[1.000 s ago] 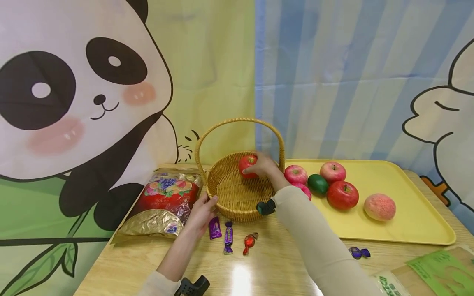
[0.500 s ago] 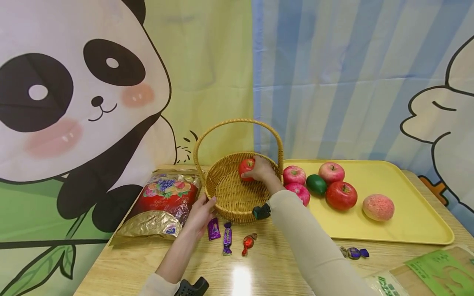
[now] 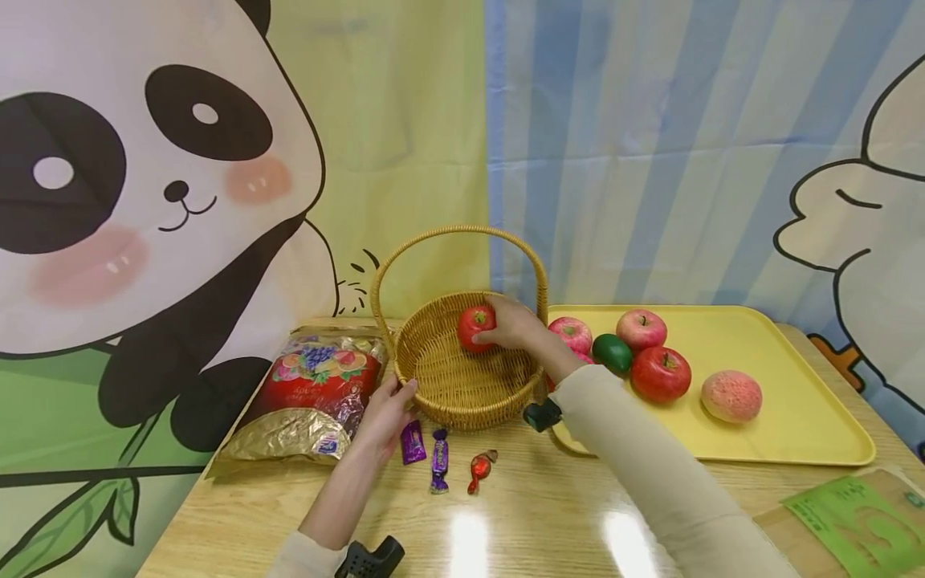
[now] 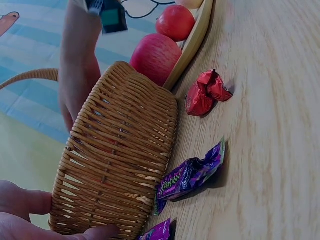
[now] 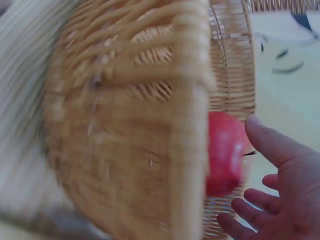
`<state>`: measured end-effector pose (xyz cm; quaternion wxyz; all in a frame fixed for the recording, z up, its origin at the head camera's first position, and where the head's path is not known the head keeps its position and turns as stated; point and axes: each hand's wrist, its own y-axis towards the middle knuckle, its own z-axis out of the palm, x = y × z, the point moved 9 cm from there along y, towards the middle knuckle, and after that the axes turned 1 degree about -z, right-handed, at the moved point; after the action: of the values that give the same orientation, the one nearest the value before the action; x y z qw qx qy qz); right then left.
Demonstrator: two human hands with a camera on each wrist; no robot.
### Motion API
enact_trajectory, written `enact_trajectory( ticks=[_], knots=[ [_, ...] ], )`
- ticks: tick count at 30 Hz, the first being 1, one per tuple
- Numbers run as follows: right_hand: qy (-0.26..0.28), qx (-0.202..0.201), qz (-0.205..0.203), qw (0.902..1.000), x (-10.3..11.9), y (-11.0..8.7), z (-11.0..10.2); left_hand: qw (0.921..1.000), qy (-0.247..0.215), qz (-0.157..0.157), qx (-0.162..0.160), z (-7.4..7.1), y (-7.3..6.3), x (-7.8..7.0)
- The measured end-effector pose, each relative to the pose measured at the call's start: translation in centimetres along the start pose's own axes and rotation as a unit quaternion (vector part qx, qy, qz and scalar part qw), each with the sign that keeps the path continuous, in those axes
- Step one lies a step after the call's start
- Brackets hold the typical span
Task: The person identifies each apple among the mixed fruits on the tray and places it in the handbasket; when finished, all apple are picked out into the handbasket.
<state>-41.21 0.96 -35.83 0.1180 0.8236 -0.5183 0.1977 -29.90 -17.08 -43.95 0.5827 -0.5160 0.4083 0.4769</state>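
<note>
A brown wicker basket (image 3: 462, 415) with a tall arched handle stands on the table. My left hand (image 3: 386, 413) grips its left rim, thumb over the edge; the left wrist view shows fingertips against the woven wall. Inside the basket, towards the back right, lies a red apple (image 3: 473, 329). Right beside it is my right hand (image 3: 516, 325), reaching over the right rim. In the right wrist view that hand's fingers are spread apart, with the thumb tip close to the apple (image 5: 224, 155). Part of the apple is hidden behind the basket rim there.
A yellow tray (image 3: 802, 425) at right holds several apples, a dark green egg-shaped fruit (image 3: 611, 352) and a peach (image 3: 732, 396). A candy bag (image 3: 318, 385) lies left. Two purple candies and a red candy (image 3: 480, 470) lie in front; a green-labelled packet (image 3: 845, 514) lies front right.
The right hand's fingers have loosened from around the apple, and its wrist has shifted a little right. The apple stays in the basket; the left hand keeps its hold on the rim.
</note>
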Motion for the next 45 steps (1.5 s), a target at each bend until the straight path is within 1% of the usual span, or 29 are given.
enact_trajectory(
  ticks=[3, 6, 8, 9, 11, 14, 17, 19, 21, 22, 24, 27, 29, 31, 36, 41, 45],
  knots=[
    [-0.021, 0.004, -0.054, 0.9983, 1.3, -1.9, -1.8, 1.0, 0.001, -0.001, 0.002, 0.1, 0.1, -0.1],
    [-0.02, 0.019, -0.126, 0.9917, 2.4, -4.8, -3.2, 1.0, 0.004, -0.004, 0.003, 0.2, 0.2, -0.1],
    [-0.016, 0.031, -0.165, 0.9857, 2.5, -7.1, -3.9, 1.0, 0.007, -0.005, 0.004, 0.2, 0.2, 0.0],
    [-0.012, 0.036, -0.183, 0.9824, 2.2, -8.3, -4.2, 0.9999, 0.008, -0.007, 0.002, 0.2, 0.2, 0.0],
    [-0.008, 0.044, -0.205, 0.9777, 1.2, -10.7, -4.7, 0.9999, 0.008, -0.008, 0.001, 0.1, 0.2, 0.1],
    [0.002, 0.037, -0.213, 0.9764, -1.3, -13.9, -6.0, 1.0, 0.007, -0.007, 0.001, 0.0, 0.2, 0.2],
    [-0.01, 0.009, -0.197, 0.9802, -4.7, -16.3, -7.9, 1.0, 0.009, -0.001, 0.002, -0.1, 0.1, 0.1],
    [-0.018, -0.014, -0.178, 0.9837, -7.3, -17.7, -9.2, 0.9999, 0.013, 0.0, 0.001, -0.1, 0.0, 0.0],
    [-0.029, -0.042, -0.151, 0.9872, -10.2, -18.8, -10.4, 0.9999, 0.016, 0.001, 0.0, -0.2, 0.0, 0.1],
    [-0.033, -0.052, -0.134, 0.9891, -11.7, -19.4, -10.8, 0.9999, 0.016, 0.002, 0.001, -0.2, -0.1, 0.0],
    [-0.036, -0.065, -0.112, 0.9909, -14.4, -20.3, -11.5, 0.9999, 0.016, 0.006, 0.002, -0.1, -0.1, 0.0],
    [-0.032, -0.075, -0.079, 0.9935, -17.7, -21.4, -11.7, 0.9998, 0.015, 0.009, 0.004, 0.0, -0.1, 0.0],
    [-0.021, -0.075, -0.072, 0.9943, -19.0, -21.8, -11.5, 0.9997, 0.016, 0.015, 0.007, 0.0, 0.0, 0.0],
    [-0.003, -0.072, -0.062, 0.9954, -19.8, -21.8, -11.1, 0.9997, 0.016, 0.015, 0.006, 0.0, 0.0, 0.0],
    [0.029, -0.044, -0.048, 0.9975, -19.8, -20.8, -9.7, 0.9998, 0.012, 0.012, 0.006, -0.1, 0.0, 0.0],
    [0.022, -0.024, -0.056, 0.9979, -19.3, -19.3, -8.5, 0.9999, 0.01, 0.005, 0.004, -0.1, 0.0, 0.1],
    [0.008, -0.024, -0.05, 0.9984, -19.6, -18.4, -7.8, 0.9999, 0.013, 0.004, 0.002, 0.0, 0.0, 0.1]
  ],
)
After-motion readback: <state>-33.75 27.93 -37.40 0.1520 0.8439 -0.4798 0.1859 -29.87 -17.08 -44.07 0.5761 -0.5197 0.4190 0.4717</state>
